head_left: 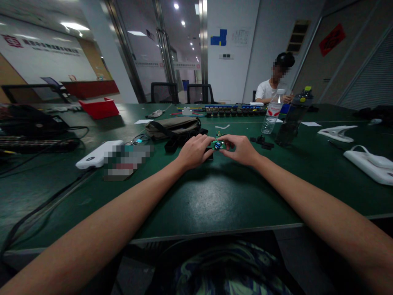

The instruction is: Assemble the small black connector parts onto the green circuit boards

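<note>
Both my arms reach forward over a dark green table (196, 200). Between my hands is a small green circuit board (217, 145) with a blue part on top. My left hand (194, 150) has its fingers curled round the board's left end. My right hand (241, 149) pinches the board's right end with thumb and fingers. A small black piece lies under my left fingers, mostly hidden.
A khaki pouch (172, 127) and black strap lie just behind my hands. A water bottle (272, 112) and a dark bottle (291, 119) stand at the right. White devices (368, 164) lie far right, a white box (96, 155) left. Another person (270, 88) sits across the table.
</note>
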Motion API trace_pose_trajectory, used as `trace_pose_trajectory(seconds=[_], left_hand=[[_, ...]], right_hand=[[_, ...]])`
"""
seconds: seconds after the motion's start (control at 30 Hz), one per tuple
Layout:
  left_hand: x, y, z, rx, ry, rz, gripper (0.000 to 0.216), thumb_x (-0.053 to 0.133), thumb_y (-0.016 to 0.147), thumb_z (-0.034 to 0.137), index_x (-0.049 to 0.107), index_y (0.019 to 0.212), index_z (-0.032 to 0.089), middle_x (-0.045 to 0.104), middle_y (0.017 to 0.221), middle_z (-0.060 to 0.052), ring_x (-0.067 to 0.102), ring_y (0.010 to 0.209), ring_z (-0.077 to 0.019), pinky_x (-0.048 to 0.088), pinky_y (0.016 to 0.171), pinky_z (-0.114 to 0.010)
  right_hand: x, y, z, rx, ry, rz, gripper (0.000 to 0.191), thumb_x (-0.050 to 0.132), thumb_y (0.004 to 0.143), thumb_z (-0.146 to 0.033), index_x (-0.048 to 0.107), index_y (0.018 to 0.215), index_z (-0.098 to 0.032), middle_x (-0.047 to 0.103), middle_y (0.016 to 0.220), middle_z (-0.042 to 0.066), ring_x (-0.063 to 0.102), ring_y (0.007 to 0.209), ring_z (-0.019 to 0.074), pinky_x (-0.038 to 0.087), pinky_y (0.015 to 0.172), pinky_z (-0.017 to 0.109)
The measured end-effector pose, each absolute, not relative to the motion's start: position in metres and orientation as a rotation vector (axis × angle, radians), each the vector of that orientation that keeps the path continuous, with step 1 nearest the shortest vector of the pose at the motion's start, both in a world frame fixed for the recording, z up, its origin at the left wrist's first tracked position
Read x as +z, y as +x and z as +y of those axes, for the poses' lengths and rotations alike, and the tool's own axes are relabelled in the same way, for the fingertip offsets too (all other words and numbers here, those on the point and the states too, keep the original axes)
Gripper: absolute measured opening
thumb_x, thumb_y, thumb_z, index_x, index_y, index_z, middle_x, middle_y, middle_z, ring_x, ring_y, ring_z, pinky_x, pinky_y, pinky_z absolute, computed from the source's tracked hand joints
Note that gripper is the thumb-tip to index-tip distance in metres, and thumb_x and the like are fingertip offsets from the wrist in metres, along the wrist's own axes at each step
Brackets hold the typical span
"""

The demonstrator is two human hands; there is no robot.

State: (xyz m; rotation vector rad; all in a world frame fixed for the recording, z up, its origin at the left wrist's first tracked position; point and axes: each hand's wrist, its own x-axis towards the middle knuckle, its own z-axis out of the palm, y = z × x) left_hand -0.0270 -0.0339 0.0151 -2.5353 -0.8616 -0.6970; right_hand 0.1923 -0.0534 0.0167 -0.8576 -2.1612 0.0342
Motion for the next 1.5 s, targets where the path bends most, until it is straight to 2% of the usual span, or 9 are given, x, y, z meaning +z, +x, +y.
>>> trace_pose_trajectory(seconds=[0.23,0.53,1.5], left_hand=[[0.0143,-0.0277,-0.0333,-0.727,-2.526,-0.84,0.03,0.047,0.096,0.036,0.056,0.115,0.014,0.064,0.1,-0.011,0.057,0.093,-0.025,0.045,0.081,-0.037],[0.0149,-0.0274,-0.0349,-0.758,-2.542,-0.833,0.038,0.044,0.098,0.046,0.056,0.115,0.015,0.064,0.096,-0.01,0.058,0.092,-0.0246,0.044,0.08,-0.037],[0.0146,-0.0281,-0.0347,-0.749,-2.524,-0.816,0.04,0.042,0.098,0.047,0.058,0.117,0.015,0.064,0.098,-0.01,0.057,0.092,-0.0242,0.045,0.081,-0.036]], right_hand=[[0.0166,0.1918,-0.0541,-0.001,-0.833,-2.157,0.029,0.065,0.078,-0.021,0.069,0.106,-0.015,0.067,0.079,0.002,0.058,0.066,0.0139,0.046,0.067,0.026],[0.018,0.1919,-0.0553,-0.003,-0.84,-2.155,0.025,0.064,0.079,-0.024,0.068,0.103,-0.016,0.065,0.074,0.001,0.056,0.063,0.0136,0.045,0.066,0.026],[0.0176,0.1921,-0.0549,0.056,-0.871,-2.164,0.025,0.066,0.079,-0.023,0.063,0.103,-0.018,0.062,0.074,-0.002,0.056,0.063,0.0121,0.044,0.065,0.025]])
